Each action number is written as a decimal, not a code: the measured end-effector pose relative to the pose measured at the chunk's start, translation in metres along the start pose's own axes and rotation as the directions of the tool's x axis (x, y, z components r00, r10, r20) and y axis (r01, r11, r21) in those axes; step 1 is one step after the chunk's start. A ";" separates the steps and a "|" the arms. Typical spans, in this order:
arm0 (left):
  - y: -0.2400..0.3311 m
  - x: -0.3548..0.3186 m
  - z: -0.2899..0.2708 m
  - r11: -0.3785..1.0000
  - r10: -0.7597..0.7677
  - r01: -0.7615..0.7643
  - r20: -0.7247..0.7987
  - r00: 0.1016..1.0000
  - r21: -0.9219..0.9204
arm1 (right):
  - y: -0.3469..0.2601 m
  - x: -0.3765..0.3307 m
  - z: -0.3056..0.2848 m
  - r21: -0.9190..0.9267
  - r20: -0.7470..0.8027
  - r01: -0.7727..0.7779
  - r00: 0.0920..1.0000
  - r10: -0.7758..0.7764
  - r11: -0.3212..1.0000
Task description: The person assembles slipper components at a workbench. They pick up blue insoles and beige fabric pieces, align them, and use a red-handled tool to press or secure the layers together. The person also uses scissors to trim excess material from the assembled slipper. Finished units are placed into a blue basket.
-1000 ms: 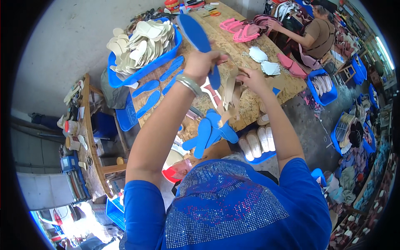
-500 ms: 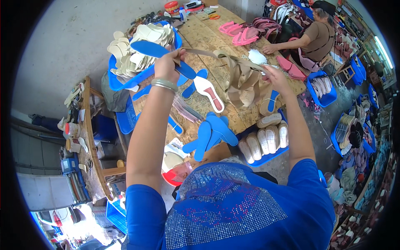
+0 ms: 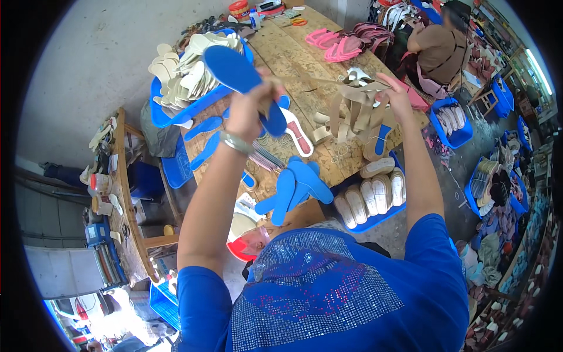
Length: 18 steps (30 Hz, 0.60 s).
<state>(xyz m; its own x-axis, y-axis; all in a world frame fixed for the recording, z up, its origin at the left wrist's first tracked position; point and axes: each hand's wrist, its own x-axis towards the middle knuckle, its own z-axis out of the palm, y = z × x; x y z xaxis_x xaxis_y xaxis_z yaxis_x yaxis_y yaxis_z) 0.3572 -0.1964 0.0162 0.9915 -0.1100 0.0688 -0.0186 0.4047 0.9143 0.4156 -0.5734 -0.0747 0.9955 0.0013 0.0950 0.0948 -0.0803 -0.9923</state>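
Up high, the left hand (image 3: 247, 111) is gripping a blue sole (image 3: 243, 79) while the right hand (image 3: 394, 94) is pinching a tan strap (image 3: 328, 80), pulling it tight.

We see a matt blue foam insole (image 3: 243, 82), beige leatherette straps (image 3: 358, 105), and a rough, unfinished wooden worktable (image 3: 293, 53).

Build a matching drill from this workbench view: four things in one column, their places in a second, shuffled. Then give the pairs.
1. blue shoe insole
2. beige strap bundle
3. pink sandals
4. pale soles in a row

A. in the blue bin at the table's near edge
B. held in the left hand
C. lying on the wooden table, far end
D. at the right hand

Pairs: 1-B, 2-D, 3-C, 4-A
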 end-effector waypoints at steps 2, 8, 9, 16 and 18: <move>-0.012 -0.028 0.020 0.982 -0.171 0.163 0.088 0.981 0.101 | -0.008 -0.003 0.004 0.326 -0.006 0.003 1.000 -0.001 0.945; -0.067 -0.060 0.007 0.818 -0.526 0.428 0.199 0.827 0.384 | -0.028 0.005 0.022 0.589 0.125 0.003 0.988 -0.095 0.808; -0.071 -0.059 0.007 0.785 -0.528 0.426 0.127 0.839 0.450 | -0.030 0.008 0.024 0.622 0.135 0.010 0.984 -0.119 0.783; -0.061 -0.020 0.028 0.831 -0.102 0.069 0.028 0.994 0.552 | -0.046 0.021 0.038 0.688 0.297 0.014 0.907 -0.300 0.725; -0.061 -0.011 0.038 0.873 -0.044 -0.006 0.091 0.995 0.488 | -0.052 0.024 0.043 0.710 0.278 0.007 0.916 -0.289 0.704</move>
<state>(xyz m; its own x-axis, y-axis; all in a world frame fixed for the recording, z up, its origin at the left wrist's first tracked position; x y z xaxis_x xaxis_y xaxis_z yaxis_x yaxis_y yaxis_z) 0.3430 -0.2541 -0.0248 0.9756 -0.2100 0.0649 -0.0853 -0.0896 0.9923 0.4345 -0.5258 -0.0238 0.8865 0.3010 0.3514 0.0779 0.6516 -0.7546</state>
